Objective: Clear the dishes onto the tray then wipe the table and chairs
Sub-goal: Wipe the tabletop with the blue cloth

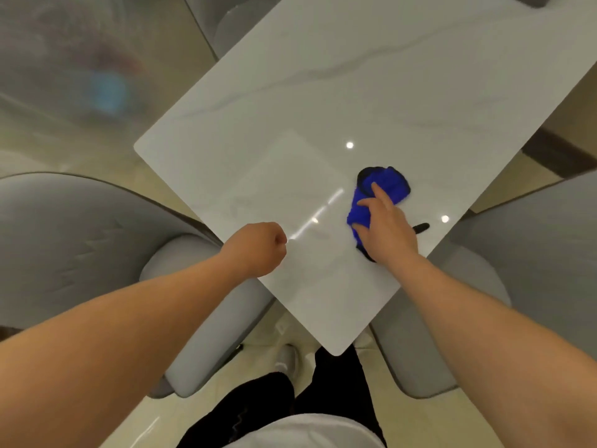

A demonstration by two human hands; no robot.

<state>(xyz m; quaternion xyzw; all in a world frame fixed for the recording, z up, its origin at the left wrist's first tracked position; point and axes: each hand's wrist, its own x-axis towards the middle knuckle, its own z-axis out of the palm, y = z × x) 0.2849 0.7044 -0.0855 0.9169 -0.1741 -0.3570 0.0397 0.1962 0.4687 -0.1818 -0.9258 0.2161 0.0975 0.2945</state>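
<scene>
Status: no dishes visible on the table (290, 92), and no tray in view, so I judge the clearing step done. Wiping phase is underway.

Right hand (386, 226) lies flat with straight, spread fingers pressing on the blue cloth (384, 182); nothing is clamped. The cloth is bunched on the table, toward the table's right edge and near the corner closest to the person. A small dark object (420, 227) pokes out on the table just beside the right hand, on the side toward that edge. Can't tell what it is, possibly part of the cloth's dark trim.

Left hand (263, 248) is curled into a fist, hovering at or resting on the table's left edge. Can't tell if it holds anything; nothing shows in it.

Left to do, by my read: the rest of the table, with the far half well apart from the cloth, then the chairs.

Around the table:
- grey chair (64, 240) at the left edge, seat tucked partly under
- second grey chair (533, 253) at the right edge
- third chair (239, 24) at the far left side, mostly cut off

Obstructions: nothing on the table blocks the cloth's path except that small dark object. The far end of the table takes a long reach from this corner. The person's legs and shoe (286, 357) stand just off the near corner, between the two chairs.
</scene>
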